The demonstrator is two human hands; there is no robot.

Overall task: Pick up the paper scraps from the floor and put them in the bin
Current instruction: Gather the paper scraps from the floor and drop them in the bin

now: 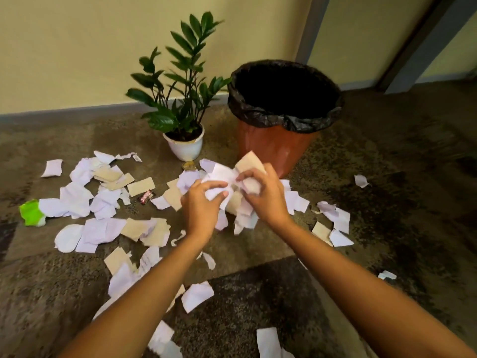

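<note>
A bunch of white and tan paper scraps (pixel 224 177) is held between both hands, above the floor and just in front of the bin. My left hand (pixel 200 202) grips the bunch from the left, my right hand (pixel 263 195) from the right, fingers curled round the paper. The bin (pixel 273 143) is an orange bucket lined with a black bag (pixel 258 113); its dark inside shows no contents. Several more scraps (pixel 103 202) lie scattered over the floor to the left, right and near me.
A potted plant (pixel 184 146) in a white pot stands left of the bin, close to the wall. A green scrap (pixel 32 213) lies at far left, a small dark wrapper (pixel 145 196) among the papers. A door frame (pixel 402 47) rises at back right.
</note>
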